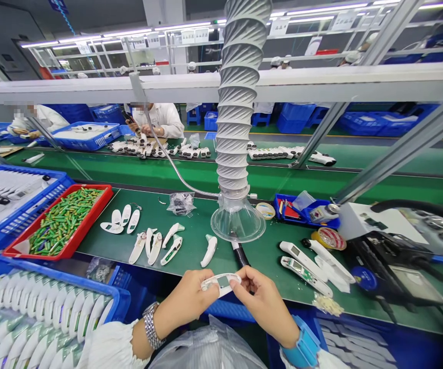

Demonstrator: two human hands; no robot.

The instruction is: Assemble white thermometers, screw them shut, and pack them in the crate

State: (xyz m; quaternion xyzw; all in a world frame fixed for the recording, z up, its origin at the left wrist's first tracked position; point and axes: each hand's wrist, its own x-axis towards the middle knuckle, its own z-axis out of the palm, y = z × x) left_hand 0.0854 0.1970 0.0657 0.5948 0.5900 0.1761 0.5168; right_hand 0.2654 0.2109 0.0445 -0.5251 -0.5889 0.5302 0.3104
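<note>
My left hand [188, 296] and my right hand [262, 302] pinch the two ends of a white oval plastic casing [223, 282] above the bench's front edge. A grey display window shows in its middle. Just beyond it, a white curved device [208, 250] lies on the green bench [194, 230]. Left of that are several open device halves [154, 248], one with a green circuit board. Farther back rest several white oval covers [120, 218]. To the right lie long white handsets [306, 269], one opened with its circuit board showing.
A ribbed extraction duct [239, 102] ends in a clear hood [238, 223] in front of me. At left stand a red tray [100, 197] of green batteries and blue crates [119, 302] of devices. Black equipment [394, 277] occupies the right. Co-workers [163, 120] sit across the line.
</note>
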